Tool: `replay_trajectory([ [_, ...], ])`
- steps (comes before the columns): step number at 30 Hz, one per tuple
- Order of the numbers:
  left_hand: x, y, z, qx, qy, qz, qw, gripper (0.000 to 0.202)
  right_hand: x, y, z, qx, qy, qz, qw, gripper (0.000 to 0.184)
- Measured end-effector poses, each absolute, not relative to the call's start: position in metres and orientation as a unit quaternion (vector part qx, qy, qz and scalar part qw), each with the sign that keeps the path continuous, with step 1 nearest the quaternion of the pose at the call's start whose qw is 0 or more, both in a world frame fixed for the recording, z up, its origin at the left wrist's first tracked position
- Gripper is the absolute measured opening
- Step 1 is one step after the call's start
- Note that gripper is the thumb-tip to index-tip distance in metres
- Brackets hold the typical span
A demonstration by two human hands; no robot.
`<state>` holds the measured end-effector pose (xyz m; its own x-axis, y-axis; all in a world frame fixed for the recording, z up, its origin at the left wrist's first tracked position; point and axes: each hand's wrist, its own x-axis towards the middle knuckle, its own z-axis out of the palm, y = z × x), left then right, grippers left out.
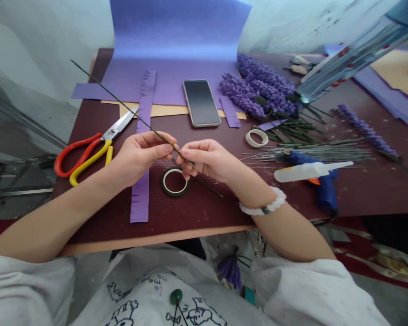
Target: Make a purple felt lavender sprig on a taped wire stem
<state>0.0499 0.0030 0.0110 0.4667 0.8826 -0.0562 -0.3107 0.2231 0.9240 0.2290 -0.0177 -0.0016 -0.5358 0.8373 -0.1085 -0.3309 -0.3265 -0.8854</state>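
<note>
My left hand (141, 154) and my right hand (206, 158) meet over the dark red board (98, 213), both pinching a long thin green wire stem (122, 103) that slants up to the far left. Its lower end pokes out below my right hand. A roll of green floral tape (174, 181) lies flat right under my hands. A fringed purple paper strip (141, 199) runs under my left wrist. My right wrist wears a white bead bracelet (263, 207).
Red-and-yellow scissors (88, 153) lie at the left. A phone (201, 103) rests on a purple sheet (177, 40). At the right are finished purple lavender stems (258, 88), loose green wires (313, 153), a white tape roll (257, 138) and a blue glue gun (321, 183).
</note>
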Motion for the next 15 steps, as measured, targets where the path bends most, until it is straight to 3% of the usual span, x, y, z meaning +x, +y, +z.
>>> replay_trajectory([
  [9, 0.0494, 0.0040, 0.0104, 0.439, 0.293, 0.338, 0.779, 0.033, 0.2268, -0.0194, -0.0029, -0.293, -0.447, 0.749, 0.392, 0.025],
  [15, 0.0510, 0.0035, 0.0058, 0.443, 0.322, 0.375, 0.748, 0.025, 0.2258, -0.0184, -0.0052, -0.301, -0.444, 0.751, 0.385, 0.026],
])
